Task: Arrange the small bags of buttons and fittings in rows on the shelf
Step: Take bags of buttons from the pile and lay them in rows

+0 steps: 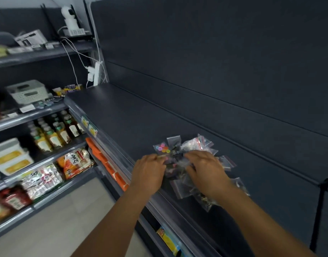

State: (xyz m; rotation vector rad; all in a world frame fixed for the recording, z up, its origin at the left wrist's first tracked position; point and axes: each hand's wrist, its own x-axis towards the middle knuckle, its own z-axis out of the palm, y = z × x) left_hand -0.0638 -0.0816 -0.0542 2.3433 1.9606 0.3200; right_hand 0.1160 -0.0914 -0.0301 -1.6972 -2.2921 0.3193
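Hands, left point(150, 168) and right point(204, 167), both grasp small bags point(179, 160) heaped on the dark shelf point(131, 117)

A dark grey shelf point(133, 115) carries a loose heap of small clear bags point(194, 145) near its front edge.
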